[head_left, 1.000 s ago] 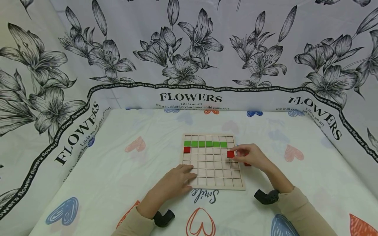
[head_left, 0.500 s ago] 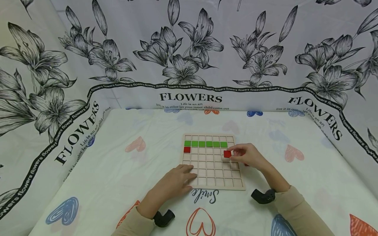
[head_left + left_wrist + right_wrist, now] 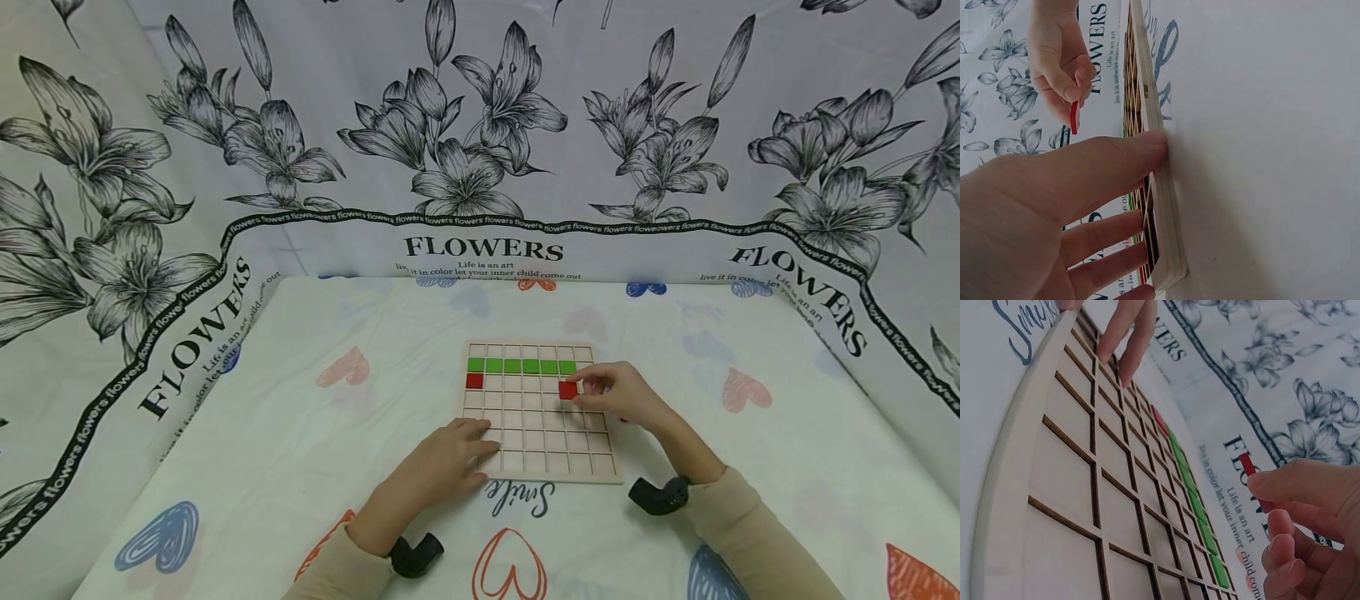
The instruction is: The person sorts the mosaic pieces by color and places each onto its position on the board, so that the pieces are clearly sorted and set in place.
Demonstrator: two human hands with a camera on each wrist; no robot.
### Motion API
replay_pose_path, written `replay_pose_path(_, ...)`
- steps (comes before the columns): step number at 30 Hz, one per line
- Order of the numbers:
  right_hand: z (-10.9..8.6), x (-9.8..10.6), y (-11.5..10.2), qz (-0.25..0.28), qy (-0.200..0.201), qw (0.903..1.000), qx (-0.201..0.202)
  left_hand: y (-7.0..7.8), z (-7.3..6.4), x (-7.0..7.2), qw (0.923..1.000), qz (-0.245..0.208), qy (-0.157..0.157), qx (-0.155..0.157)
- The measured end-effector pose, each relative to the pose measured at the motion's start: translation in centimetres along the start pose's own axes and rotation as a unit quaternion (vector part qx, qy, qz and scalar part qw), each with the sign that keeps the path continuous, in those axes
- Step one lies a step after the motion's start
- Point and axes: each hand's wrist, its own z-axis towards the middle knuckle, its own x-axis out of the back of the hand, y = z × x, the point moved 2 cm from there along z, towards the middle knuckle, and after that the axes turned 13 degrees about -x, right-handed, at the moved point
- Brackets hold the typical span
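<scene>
A wooden grid board (image 3: 525,462) lies on the patterned cloth, with a row of green square tiles (image 3: 531,366) near its far side. Just below the row's left end sits one red tile (image 3: 475,381). My right hand (image 3: 622,396) pinches another red square tile (image 3: 567,390) between thumb and forefinger, held above the board's right part. In the right wrist view, that pinched tile (image 3: 1247,464) is raised clear of the grid. My left hand (image 3: 442,462) rests on the board's near left part, its thumb (image 3: 1147,140) against the edge and its fingers fairly straight over the cells.
A white cloth (image 3: 375,325) printed with hearts covers the table. Flower-printed fabric (image 3: 480,150) stands around its back and sides. A black device sits at each wrist, one by the left sleeve (image 3: 416,554) and one by the right sleeve (image 3: 660,495).
The right hand has moved left with the red tile, from the board's right edge further over the cells. A red piece seen beside the board is now hidden. The left hand stays put.
</scene>
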Motion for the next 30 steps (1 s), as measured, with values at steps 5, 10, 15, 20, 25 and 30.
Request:
replay_pose_path(5, 0.2, -0.3, -0.2, 0.003, -0.005, 0.9999, 0.009, 0.0, 0.0, 0.0, 1.0, 0.001, 0.0, 0.002)
replay_pose_path(10, 0.4, -0.6, -0.5, 0.007, -0.013, 0.9998, 0.015, 0.0, 0.0, 0.0, 1.0, 0.002, -0.002, 0.001)
replay_pose_path(15, 0.5, -0.9, -0.9, 0.01, -0.014, 0.9995, 0.028, 0.0, 0.0, 0.0, 1.0, 0.002, -0.003, 0.0)
replay_pose_path(20, 0.5, -1.1, -1.3, 0.016, -0.022, 0.9988, 0.04, 0.0, 0.0, 0.0, 1.0, 0.004, -0.004, 0.0)
replay_pose_path(25, 0.6, -1.3, -1.6, 0.024, -0.028, 0.9985, 0.04, 0.0, 0.0, 0.0, 1.0, 0.005, -0.006, -0.001)
replay_pose_path(30, 0.8, -1.6, -1.8, 0.025, -0.026, 0.9988, 0.032, -0.1, 0.0, -0.1, 1.0, 0.003, -0.004, -0.002)
